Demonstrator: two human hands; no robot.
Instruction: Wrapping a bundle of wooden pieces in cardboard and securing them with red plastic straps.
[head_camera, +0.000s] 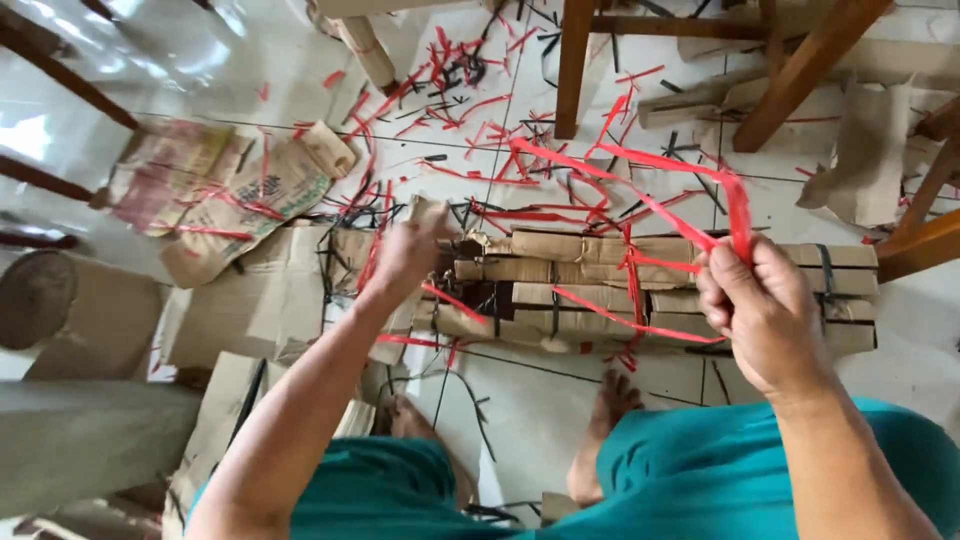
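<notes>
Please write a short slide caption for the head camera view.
Seated person's right hand grips red strap over a stack of bundles; the blurred left hand reaches toward it.

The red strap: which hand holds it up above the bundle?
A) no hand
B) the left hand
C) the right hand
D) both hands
C: the right hand pinches the red strap above the wrapped bundle, while the left hand reaches to the bundle's left end.

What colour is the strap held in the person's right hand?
Red: the strap pinched by the right hand shows best in the head view.
</notes>
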